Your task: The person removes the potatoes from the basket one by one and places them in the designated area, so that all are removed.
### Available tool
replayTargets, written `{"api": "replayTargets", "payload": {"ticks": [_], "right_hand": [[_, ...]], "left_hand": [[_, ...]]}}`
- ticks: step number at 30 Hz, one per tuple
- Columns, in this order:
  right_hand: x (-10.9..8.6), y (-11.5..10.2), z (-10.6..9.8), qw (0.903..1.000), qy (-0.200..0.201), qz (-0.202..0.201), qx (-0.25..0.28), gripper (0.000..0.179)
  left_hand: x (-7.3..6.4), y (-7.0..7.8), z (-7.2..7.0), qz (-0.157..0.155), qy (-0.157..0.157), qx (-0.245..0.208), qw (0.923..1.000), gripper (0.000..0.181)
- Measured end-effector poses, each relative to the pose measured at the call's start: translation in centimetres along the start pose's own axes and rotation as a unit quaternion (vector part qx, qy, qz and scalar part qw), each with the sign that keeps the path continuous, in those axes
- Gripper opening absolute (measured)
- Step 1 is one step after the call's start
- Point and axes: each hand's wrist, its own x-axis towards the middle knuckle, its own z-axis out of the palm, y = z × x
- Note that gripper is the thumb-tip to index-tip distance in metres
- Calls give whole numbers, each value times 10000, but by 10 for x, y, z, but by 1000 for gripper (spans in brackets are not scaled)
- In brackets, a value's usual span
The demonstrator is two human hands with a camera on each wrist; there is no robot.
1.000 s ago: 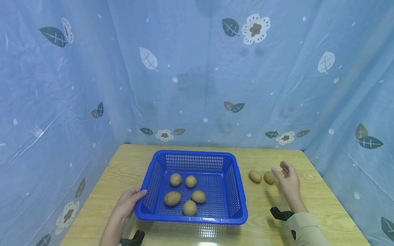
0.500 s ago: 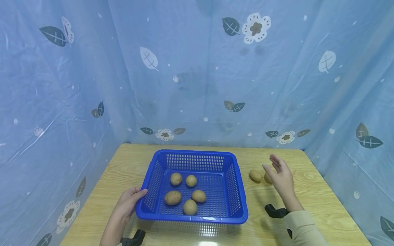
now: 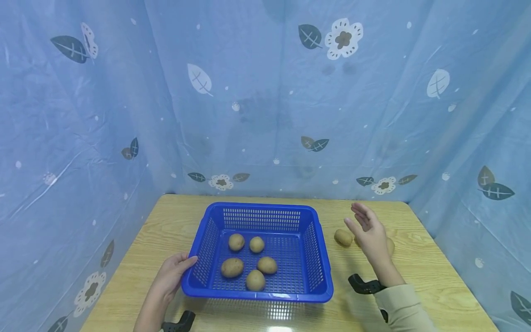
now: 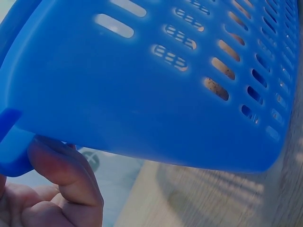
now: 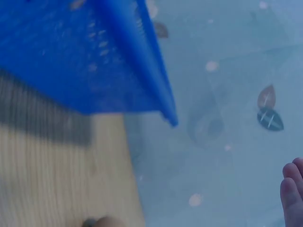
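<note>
My left hand [image 3: 174, 273] grips the left rim of a blue plastic basket [image 3: 257, 297], thumb on top. In the left wrist view its curled fingers [image 4: 71, 175] sit under the lip, beside the slotted wall [image 4: 123, 109]. Several potatoes lie spread on the basket floor, one large and oval [image 3: 232, 267]. My right hand [image 3: 371, 240] hovers right of the basket with fingers extended and nothing held. One potato [image 3: 343, 237] shows whole to its left; two more, including one potato [image 3: 391, 246] by the wrist, are partly hidden behind the hand.
A light wooden table [image 3: 427, 276] carries everything. Blue patterned curtain [image 3: 269, 115] hangs close behind it and along both sides. The basket's far right corner [image 5: 168, 113] and a potato top [image 5: 109, 222] show blurred in the right wrist view.
My right hand has moved left and a little farther back, across the potatoes on the table. A potato behind its wrist has come into sight. The left hand and basket stay put.
</note>
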Motion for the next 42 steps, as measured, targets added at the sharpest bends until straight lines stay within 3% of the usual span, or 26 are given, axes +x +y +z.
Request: {"api": "replayTargets", "payload": {"ticks": [12, 21, 35, 42], "right_hand": [[1, -14, 33, 9966, -520, -169, 615, 55], [4, -22, 60, 9941, -737, -373, 703, 55], [6, -26, 96, 9903, -1098, -338, 785, 54], [10, -31, 117, 9870, -1296, -82, 946, 55]], "left_hand": [[2, -3, 2, 34, 114, 53, 9999, 34], [0, -1, 3, 6, 157, 64, 9999, 33], [-1, -1, 2, -16, 67, -14, 10000, 35], [-1, 0, 2, -10, 116, 20, 9999, 34]]}}
